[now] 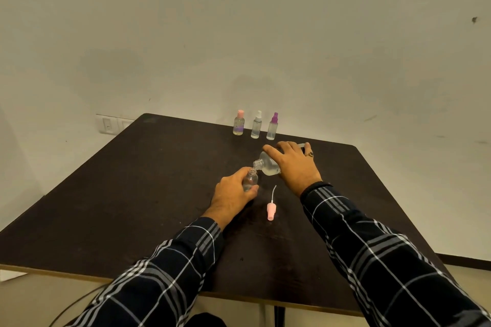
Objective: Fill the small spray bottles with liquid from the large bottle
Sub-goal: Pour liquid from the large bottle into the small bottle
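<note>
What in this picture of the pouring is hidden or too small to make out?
Head view: how full the small bottle is; the left hand wraps it and the liquid is clear.
Head view: the rear of the large bottle; the right hand covers it.
Head view: any stream between the two necks; too small to see.

No text, label, brand or number can be read anywhere in this view
</note>
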